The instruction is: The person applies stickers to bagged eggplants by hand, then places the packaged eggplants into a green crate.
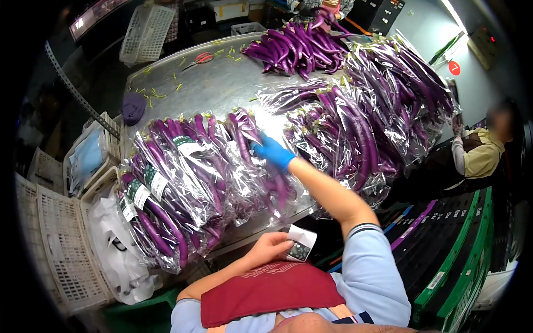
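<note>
My right hand [274, 152], in a blue glove, is closed on a clear bag of long purple eggplants [243, 137] over the table's middle; its fingertips are partly hidden by the plastic. Lower in that area the eggplants look smeared by motion. Near my apron, my left hand [270, 247] pinches a white and dark green printed label [301, 243]. To the left lie several bagged eggplants [166, 222], some with similar green and white labels [137, 194]. More bagged eggplants [355, 127] are piled on the right, with no labels that I can see.
Loose eggplants [300, 47] lie at the far end of the metal table [205, 83], near another person. Red-handled scissors [203, 57] and green stem trimmings are on it. White baskets [66, 244] stand left, green and black crates [444, 261] right. Another person [480, 152] stands at right.
</note>
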Tool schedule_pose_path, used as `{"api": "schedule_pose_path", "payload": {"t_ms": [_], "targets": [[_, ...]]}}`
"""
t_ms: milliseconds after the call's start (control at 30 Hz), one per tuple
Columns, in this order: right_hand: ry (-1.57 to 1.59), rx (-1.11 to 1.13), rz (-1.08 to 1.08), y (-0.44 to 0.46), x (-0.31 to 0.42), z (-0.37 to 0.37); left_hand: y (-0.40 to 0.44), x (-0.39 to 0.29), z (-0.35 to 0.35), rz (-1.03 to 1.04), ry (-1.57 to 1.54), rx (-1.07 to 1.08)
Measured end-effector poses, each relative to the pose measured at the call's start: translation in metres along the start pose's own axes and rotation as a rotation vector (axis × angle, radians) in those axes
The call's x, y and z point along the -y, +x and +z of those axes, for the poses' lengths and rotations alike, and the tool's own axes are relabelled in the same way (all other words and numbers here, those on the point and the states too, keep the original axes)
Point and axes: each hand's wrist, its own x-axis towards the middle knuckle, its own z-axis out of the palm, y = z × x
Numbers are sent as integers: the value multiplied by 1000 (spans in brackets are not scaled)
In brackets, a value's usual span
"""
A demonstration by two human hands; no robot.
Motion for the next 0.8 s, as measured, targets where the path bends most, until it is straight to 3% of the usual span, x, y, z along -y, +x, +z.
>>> {"api": "schedule_pose_path", "payload": {"t_ms": [33,100,167,200,233,267,300,367,433,500,633,700,733,767,800], "targets": [[-192,-100,-159,-6,-2,23,0,2,-1,8,5,-32],[-187,-22,-55,-4,-5,26,-2,0,0,52,-48,-88],[-214,-194,-201,-30,21,6,-5,-15,7,120,-159,-138],[-379,-232,-215,-50,56,-15,-1,-13,5,214,-179,-164],[-470,93,16,-58,76,-39,-4,-32,13,266,-280,-173],[-416,239,99,-76,89,-53,-1,-40,14,314,-230,-218],[-27,337,94,-94,88,-59,2,-46,13,367,-177,-262],[283,462,2,-134,143,-61,12,-52,6,427,-115,-226],[151,626,145,-139,142,-66,17,-52,4,440,-128,-196],[187,554,137,-136,127,-71,17,-52,9,330,-299,-157],[211,481,242,-124,100,-87,15,-41,15,220,-48,-128],[-370,128,-224,-127,76,-83,14,-32,14,164,-74,-147],[-544,-23,-340,-130,93,-80,16,-27,14,174,-73,-196],[-643,-47,-296,-135,111,-78,15,-26,15,165,-92,-225],[-529,52,-351,-143,119,-74,16,-25,15,160,-111,-256]]}}
